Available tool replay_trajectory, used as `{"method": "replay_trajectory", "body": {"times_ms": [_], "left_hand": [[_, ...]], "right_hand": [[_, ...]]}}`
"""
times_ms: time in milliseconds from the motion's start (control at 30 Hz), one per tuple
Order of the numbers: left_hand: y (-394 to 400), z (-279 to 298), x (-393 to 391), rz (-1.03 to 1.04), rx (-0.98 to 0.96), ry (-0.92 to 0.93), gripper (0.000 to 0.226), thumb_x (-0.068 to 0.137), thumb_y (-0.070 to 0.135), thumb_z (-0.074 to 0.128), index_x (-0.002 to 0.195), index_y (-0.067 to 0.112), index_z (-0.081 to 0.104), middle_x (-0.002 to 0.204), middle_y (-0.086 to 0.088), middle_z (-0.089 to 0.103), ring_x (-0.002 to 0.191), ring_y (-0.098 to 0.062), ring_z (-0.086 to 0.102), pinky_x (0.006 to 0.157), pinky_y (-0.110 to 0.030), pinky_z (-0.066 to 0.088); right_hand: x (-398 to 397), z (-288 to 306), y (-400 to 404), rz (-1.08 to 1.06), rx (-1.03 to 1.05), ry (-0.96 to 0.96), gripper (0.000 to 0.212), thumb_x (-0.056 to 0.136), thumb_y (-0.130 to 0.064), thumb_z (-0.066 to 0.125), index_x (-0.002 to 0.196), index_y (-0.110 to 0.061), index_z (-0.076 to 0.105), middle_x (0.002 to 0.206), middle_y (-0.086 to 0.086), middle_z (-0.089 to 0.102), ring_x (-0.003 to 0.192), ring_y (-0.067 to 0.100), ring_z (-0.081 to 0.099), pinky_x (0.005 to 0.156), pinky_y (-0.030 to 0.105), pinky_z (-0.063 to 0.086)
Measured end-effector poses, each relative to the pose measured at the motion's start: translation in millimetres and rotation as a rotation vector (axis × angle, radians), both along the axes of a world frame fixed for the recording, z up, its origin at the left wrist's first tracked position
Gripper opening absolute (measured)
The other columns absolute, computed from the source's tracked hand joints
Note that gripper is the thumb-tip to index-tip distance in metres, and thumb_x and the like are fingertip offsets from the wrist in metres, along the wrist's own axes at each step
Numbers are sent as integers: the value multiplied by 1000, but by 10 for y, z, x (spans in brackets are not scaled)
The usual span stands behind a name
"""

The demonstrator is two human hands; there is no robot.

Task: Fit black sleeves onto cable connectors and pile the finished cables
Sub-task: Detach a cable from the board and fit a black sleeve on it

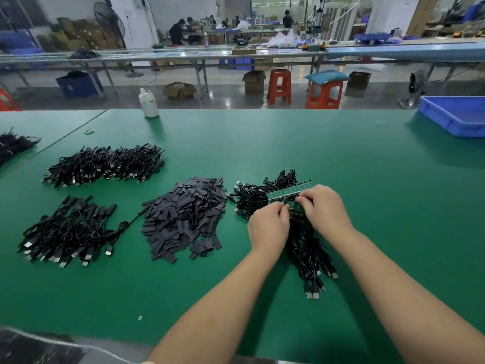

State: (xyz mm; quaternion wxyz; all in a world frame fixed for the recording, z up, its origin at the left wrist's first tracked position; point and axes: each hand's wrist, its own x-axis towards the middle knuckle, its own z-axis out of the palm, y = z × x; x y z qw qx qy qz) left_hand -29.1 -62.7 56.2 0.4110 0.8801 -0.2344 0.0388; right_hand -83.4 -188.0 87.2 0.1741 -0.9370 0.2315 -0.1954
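Both hands over the unfinished cable bundle [301, 240]: left hand [269, 227] and right hand [324, 206] have fingers curled, pinching a small green board piece [295, 207] between them, just below a green board strip [288, 193]. Black sleeves pile [186, 216] sits left of the hands; finished cable piles [68, 232] further left on the green table [393, 206].

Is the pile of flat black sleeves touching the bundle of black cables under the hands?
Apart. The head view shows a strip of bare green mat between the pile of flat black sleeves and the bundle of black cables.
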Motion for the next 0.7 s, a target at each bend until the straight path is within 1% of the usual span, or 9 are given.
{"method": "replay_trajectory", "body": {"times_ms": [67,200,267,367,467,533,600,633,700], "left_hand": [[104,-6,64,-20,-79,18,40,96,36,54,62,20,40,51,5,43,52,-12,41,55,-32,28],[383,102,184,-138,-199,-40,19,94,35,62,79,25,68,72,14,57,68,-1,49,65,-19,37],[483,176,223,-165,-246,-53,23,93,36,62,71,31,61,66,15,54,65,-1,48,62,-18,35],[545,254,250,-212,-260,57,25,92,37,63,69,28,61,66,7,62,67,-13,59,67,-34,51],[568,328,221,-254,-294,164,23,92,33,65,71,23,63,65,0,68,71,-26,67,72,-45,56],[600,365,215,-250,-307,159,27,93,31,64,68,23,60,62,3,67,67,-22,67,72,-42,57],[638,394,222,-262,-334,162,25,93,28,65,70,22,59,59,6,63,61,-16,63,67,-35,53],[653,411,225,-280,-354,181,22,93,25,65,73,19,59,60,6,62,60,-14,62,64,-34,52],[663,426,229,-325,-410,264,16,92,16,66,78,15,59,63,3,63,59,-14,64,55,-26,48]], "right_hand": [[-41,-23,-119,2,-14,-1,22,98,-26,60,104,-10,73,96,6,63,101,25,54,89,37,43],[-111,-81,-290,-21,-69,117,43,95,-33,64,133,-16,58,128,5,61,124,24,49,110,41,37],[-109,-128,-263,6,-88,145,58,93,-41,63,144,-18,47,141,4,53,135,23,43,117,42,32],[-83,-187,-140,61,-116,100,73,91,-54,61,150,-19,37,151,2,43,145,22,32,121,43,24],[-39,-231,-45,109,-143,181,78,91,-56,59,154,-19,31,157,2,35,150,23,20,123,43,18],[-30,-259,-1,93,-184,187,70,95,-46,59,153,-18,32,158,5,34,151,24,18,123,42,16],[-26,-269,48,77,-177,31,52,99,-34,56,146,-15,45,150,5,45,146,23,30,121,39,23],[-23,-262,93,85,-109,-64,42,101,-33,53,139,-16,54,142,3,55,139,21,41,115,36,32],[-1,-194,242,156,300,-111,36,104,-42,42,123,-23,67,119,-7,70,118,14,60,96,30,43]]}}
